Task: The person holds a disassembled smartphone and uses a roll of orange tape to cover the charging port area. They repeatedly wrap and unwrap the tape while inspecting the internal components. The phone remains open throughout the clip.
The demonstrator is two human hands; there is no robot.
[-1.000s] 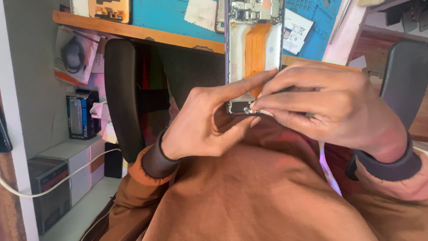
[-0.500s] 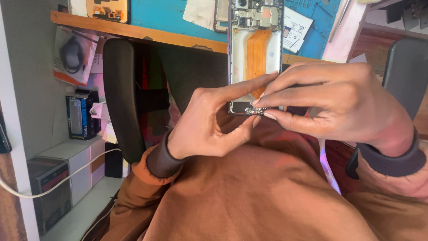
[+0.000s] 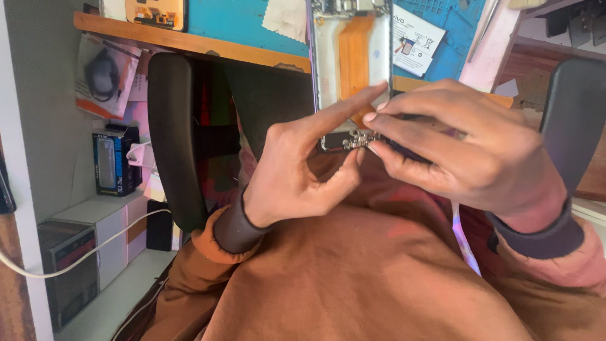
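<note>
An opened phone frame [image 3: 350, 57] with an orange flex strip down its middle stands upright in front of me, its lower end held between both hands. My left hand [image 3: 303, 170] pinches the bottom edge, index finger laid across the frame and thumb beneath. My right hand [image 3: 467, 148] grips the same end from the right, its fingertips on the small metal board [image 3: 355, 140] at the phone's bottom. Brown sleeves with dark cuffs cover both wrists.
A wooden desk edge [image 3: 189, 41] with a blue work mat [image 3: 240, 19] runs above. Black chair armrests [image 3: 170, 139] stand left and right. Boxes, a white cable [image 3: 82, 256] and packaged items sit on shelves at the left.
The phone and both hands have shifted slightly upward and to the right in view. My left index finger now lies further across the frame. The grip stays the same.
</note>
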